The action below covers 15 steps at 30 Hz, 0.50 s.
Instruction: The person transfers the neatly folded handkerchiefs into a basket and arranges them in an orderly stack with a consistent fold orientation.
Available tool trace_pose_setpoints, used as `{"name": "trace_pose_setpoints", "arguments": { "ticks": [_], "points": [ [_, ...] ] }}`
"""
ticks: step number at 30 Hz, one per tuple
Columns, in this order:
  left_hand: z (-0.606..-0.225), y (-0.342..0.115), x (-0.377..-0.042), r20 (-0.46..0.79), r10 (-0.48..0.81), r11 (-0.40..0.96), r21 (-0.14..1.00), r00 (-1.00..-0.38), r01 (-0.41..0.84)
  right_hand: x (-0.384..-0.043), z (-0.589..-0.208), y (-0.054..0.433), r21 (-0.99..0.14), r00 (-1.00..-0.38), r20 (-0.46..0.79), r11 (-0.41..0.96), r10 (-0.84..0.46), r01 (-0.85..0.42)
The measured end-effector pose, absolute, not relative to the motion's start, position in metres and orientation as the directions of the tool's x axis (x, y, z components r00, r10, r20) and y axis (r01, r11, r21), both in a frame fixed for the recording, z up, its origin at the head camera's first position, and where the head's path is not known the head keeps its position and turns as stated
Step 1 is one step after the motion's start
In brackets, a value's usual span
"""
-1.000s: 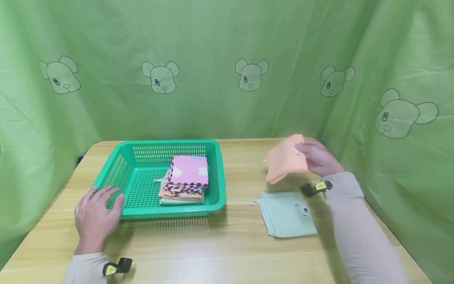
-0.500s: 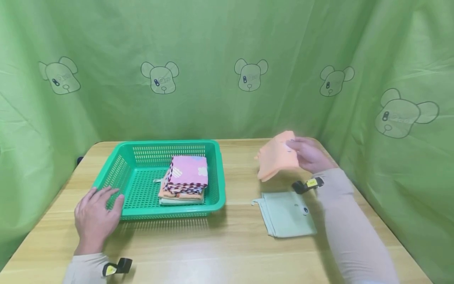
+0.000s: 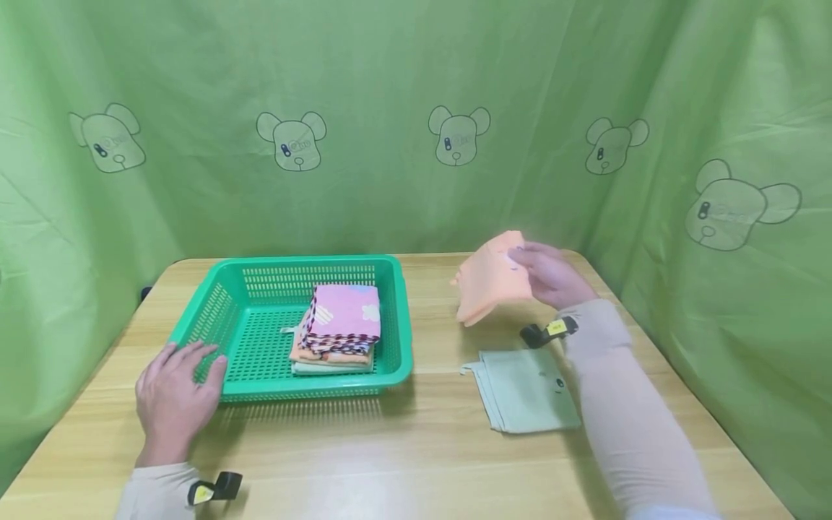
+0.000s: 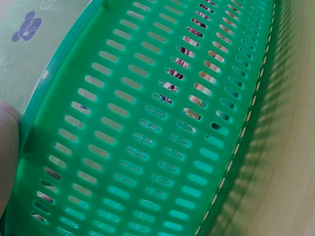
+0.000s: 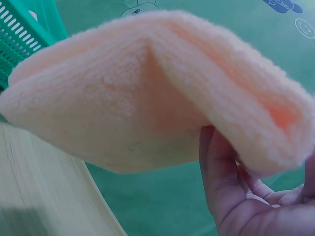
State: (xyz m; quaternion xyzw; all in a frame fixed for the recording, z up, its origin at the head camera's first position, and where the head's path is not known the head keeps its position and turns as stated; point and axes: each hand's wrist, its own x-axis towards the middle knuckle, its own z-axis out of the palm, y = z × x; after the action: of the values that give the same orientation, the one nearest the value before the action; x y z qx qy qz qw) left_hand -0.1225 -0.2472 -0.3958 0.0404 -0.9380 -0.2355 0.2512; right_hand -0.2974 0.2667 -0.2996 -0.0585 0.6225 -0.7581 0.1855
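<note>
A folded peach towel (image 3: 492, 280) hangs over the back right of the table, pinched at its right side by my right hand (image 3: 551, 273). In the right wrist view the towel (image 5: 123, 98) shows thick fuzzy layers, with a finger and thumb at one corner. My left hand (image 3: 177, 393) rests on the near left corner of the green plastic basket (image 3: 312, 390), its fingers lying over the rim. Inside the basket, a pink patterned towel (image 3: 344, 314) with a checked edge tops a stack of folded towels. A folded mint-green towel (image 3: 529, 393) lies on the table below the right wrist.
The basket's slotted wall (image 4: 133, 118) fills the left wrist view. A light wooden table (image 3: 364, 462) carries everything. Green curtains (image 3: 377, 195) printed with bear heads hang close behind the table and along both sides.
My right hand has carried the peach towel leftward and slightly farther back, towards the basket. The left hand, basket and mint-green towel have stayed in place.
</note>
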Motion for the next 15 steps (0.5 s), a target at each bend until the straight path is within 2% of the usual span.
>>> {"name": "trace_pose_setpoints", "arguments": {
  "ticks": [15],
  "points": [
    [-0.396,-0.247,-0.122,0.451,-0.191,0.887,0.460,-0.872,0.044,-0.302,-0.293,0.244,-0.964,-0.927,-0.128,-0.176,-0.352,0.200]
  ]
}}
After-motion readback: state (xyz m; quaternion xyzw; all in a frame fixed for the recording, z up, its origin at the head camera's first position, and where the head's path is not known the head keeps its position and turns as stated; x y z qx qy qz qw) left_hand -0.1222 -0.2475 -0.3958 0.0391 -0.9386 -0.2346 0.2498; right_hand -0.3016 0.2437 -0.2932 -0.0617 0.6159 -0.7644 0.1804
